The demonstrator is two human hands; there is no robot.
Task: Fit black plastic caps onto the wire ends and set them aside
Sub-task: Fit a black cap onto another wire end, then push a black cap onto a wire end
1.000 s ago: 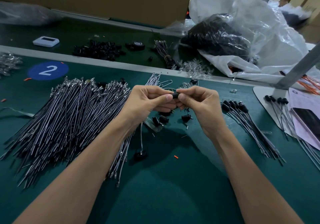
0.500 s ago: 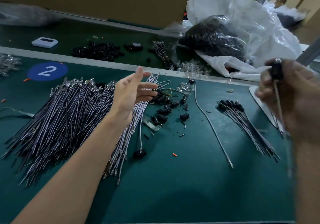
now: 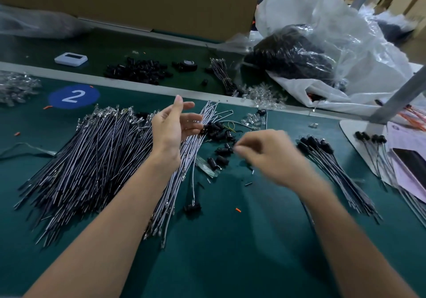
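A big pile of bare grey wires (image 3: pixel 92 159) fans across the green mat on the left. My left hand (image 3: pixel 171 127) hovers over its right edge, fingers straight, palm turned right, holding nothing. Loose black caps (image 3: pixel 221 150) lie in the middle. My right hand (image 3: pixel 269 157) is motion-blurred just right of them, fingertips drawn together beside a cap; whether it holds anything is unclear. Capped wires (image 3: pixel 334 173) lie in a bundle to the right, with a few more (image 3: pixel 371 141) beyond. One capped wire (image 3: pixel 192 205) lies alone near the front.
A clear plastic bag of black parts (image 3: pixel 290 55) sits at the back right beside clear parts (image 3: pixel 265 94). More caps (image 3: pixel 138 70) and a white device (image 3: pixel 71 58) lie on the far belt. A metal post (image 3: pixel 396 99) and pink papers (image 3: pixel 405 159) stand at right.
My right hand has let go of the capped wire it held up at the far right and swung back left and down to the loose caps. My left hand stays raised and open.
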